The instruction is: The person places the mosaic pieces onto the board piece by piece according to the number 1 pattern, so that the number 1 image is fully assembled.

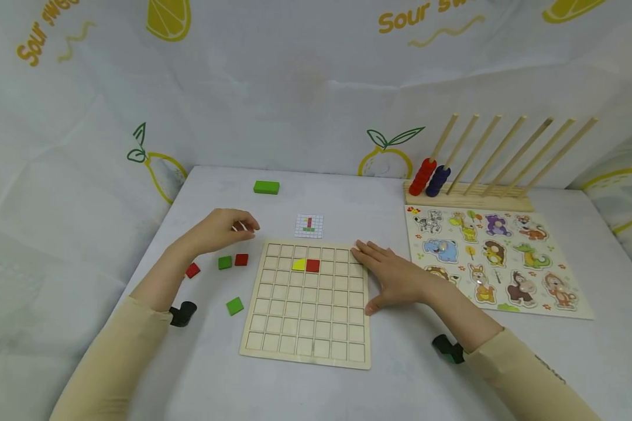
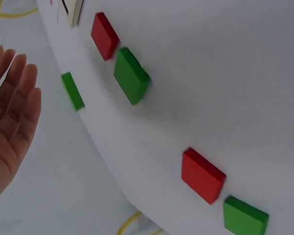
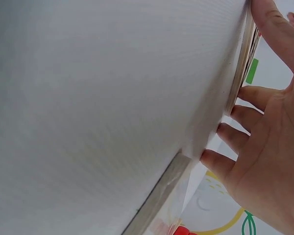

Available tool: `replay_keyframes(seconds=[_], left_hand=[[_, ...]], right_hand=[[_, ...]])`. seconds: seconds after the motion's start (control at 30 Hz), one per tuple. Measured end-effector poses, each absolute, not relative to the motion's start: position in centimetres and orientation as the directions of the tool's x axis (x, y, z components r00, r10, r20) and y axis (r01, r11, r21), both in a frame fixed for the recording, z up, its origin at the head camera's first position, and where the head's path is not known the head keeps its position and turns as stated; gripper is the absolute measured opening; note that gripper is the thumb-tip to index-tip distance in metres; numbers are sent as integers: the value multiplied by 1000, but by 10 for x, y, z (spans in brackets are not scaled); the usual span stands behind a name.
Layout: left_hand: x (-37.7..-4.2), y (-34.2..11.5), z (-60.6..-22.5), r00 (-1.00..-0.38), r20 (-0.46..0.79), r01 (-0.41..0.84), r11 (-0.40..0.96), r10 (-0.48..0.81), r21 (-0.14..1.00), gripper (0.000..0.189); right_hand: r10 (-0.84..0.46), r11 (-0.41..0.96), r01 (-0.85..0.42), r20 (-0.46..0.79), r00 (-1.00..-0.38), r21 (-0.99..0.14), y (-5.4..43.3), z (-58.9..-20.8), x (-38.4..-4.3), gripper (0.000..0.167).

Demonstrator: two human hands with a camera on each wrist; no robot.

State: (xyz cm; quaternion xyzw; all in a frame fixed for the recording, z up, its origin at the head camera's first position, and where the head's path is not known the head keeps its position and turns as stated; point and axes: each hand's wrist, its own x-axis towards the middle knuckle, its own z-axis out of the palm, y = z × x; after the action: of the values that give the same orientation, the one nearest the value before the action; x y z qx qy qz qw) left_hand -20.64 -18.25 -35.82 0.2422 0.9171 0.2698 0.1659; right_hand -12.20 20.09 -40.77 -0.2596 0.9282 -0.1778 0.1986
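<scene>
1. Where the beige sleeves (image 1: pixel 110 356) end, both bare forearms reach forward over the white-covered table (image 1: pixel 400 380).
2. Between them lies the wooden grid board (image 1: pixel 308 318), placed centrally, probably to suit both hands. Its second row from the far edge holds a yellow piece (image 1: pixel 299 265) and, beside it, a red square tile (image 1: pixel 313 266).
3. Against the board's right edge rests the right hand (image 1: pixel 397 278), fingers spread, thumb and fingertips touching the rim without grasping anything; this looks like steadying.
4. Loose tiles sit left of the board, likely kept within the left arm's reach: a green tile (image 1: pixel 234 306) nearest, then a red tile (image 1: pixel 192 270), another green tile (image 1: pixel 225 262) and another red tile (image 1: pixel 241 259).
5. Just beyond those hovers the left hand (image 1: pixel 216 231), relaxed, its fingers slightly bent and holding nothing visible.
6. To the right lies an animal puzzle board (image 1: pixel 509 235), apparently put aside from the work.
7. Past the grid board's far edge lies a small printed pattern card (image 1: pixel 309 235), showing red, yellow and green squares, presumably set there for easy viewing.
8. Farther back stand a wooden peg rack (image 1: pixel 474 202) with red beads (image 1: pixel 423 177) and blue beads (image 1: pixel 438 180), and a green oblong block (image 1: pixel 266 187).
9. Behind everything hangs a lemon-print cloth (image 1: pixel 295 117).
</scene>
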Motion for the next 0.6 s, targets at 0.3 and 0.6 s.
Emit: replay_keyframes(seconds=[0.3,0.6], left_hand=[[-206,-242,-362,-805,-374,240,829,461,505,25],[-202,-289,-370,-800,-442,110,824,405,556,31]], right_hand=[[-554,803,-415,-279,-785,-428,202,-409,-122,122],[-557,803,-423,-276,-784,-419,203,-409,-122,123]])
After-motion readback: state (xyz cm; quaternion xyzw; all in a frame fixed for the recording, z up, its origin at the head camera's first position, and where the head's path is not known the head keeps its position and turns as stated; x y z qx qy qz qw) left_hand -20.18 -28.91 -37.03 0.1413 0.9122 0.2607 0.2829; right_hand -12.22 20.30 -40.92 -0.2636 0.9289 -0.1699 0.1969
